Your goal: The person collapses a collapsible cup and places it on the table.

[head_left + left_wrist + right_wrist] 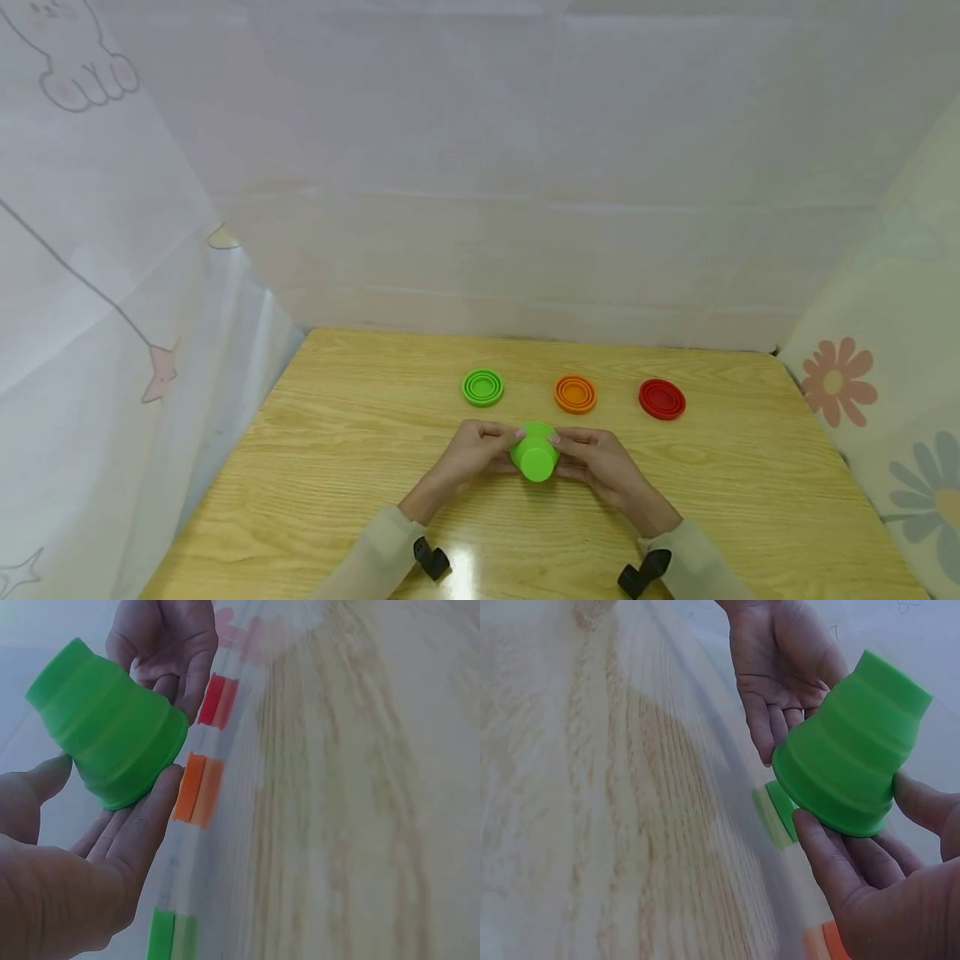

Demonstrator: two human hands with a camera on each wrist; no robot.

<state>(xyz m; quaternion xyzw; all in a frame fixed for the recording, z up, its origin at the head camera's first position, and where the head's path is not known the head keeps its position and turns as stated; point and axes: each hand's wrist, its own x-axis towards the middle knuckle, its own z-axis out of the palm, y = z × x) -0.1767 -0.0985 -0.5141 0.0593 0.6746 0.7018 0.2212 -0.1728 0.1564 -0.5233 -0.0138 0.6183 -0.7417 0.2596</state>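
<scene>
A green collapsible cup, stretched out to its full stepped height, is held up over the wooden table between both hands. Its narrow base tilts toward the head camera, and the wide rim points away. On one side my left hand grips it, thumb on the wall and fingers at the rim. From the other side my right hand holds it the same way. Both wrist views show the ridged cup wall and fingertips right at the wide rim. The inside of the cup is hidden.
Beyond the hands, three flattened collapsible cups lie in a row on the table: green, orange and red. Pale printed sheets hang behind the table and along both sides.
</scene>
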